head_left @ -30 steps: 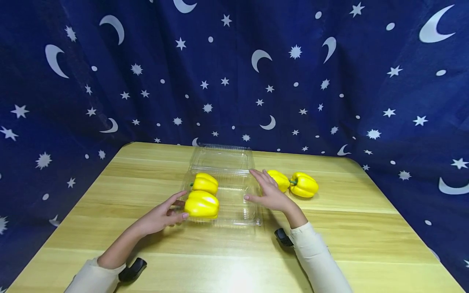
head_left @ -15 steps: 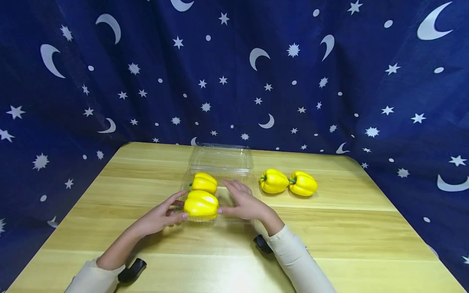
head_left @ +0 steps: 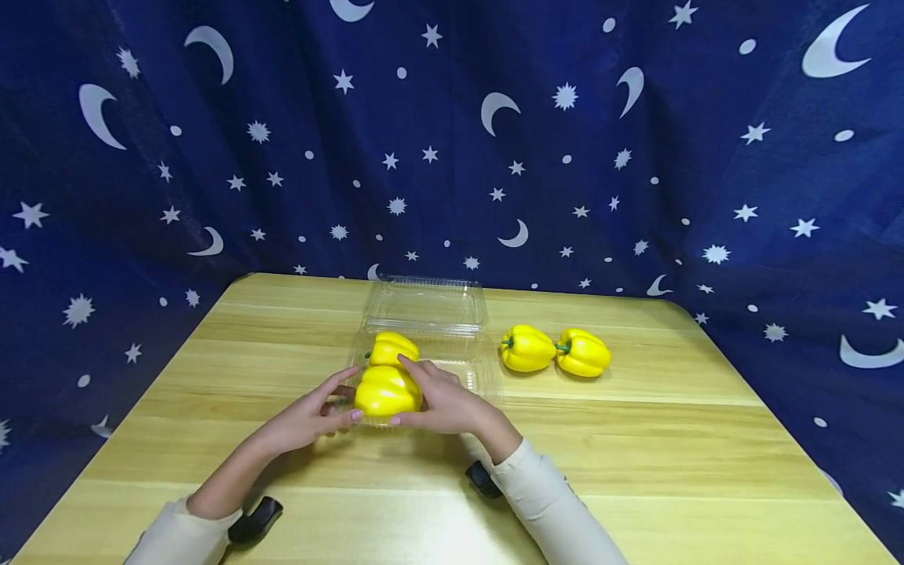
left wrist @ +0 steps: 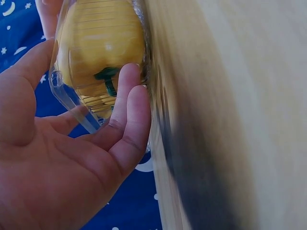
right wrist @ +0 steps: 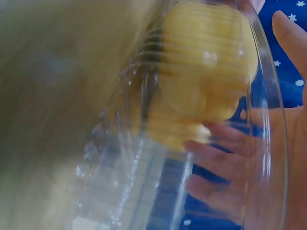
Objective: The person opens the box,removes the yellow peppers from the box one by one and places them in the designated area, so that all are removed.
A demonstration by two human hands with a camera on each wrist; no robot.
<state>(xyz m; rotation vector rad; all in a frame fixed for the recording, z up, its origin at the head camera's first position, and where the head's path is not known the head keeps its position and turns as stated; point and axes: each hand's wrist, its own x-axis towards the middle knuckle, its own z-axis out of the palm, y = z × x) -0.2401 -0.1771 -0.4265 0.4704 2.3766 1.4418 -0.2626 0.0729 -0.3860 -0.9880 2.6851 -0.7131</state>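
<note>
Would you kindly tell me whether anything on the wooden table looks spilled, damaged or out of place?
Nothing stands out: two yellow bell peppers sit in the open clear plastic container, and two more lie on the table to its right.

Studio-like, with blue curtain (head_left: 452, 86) (moon-and-star print (head_left: 819, 59)) around wood-grain table (head_left: 671, 455)

Left grip (left wrist: 67, 155), clear container (left wrist: 64, 96), yellow pepper (left wrist: 103, 43) inside
</note>
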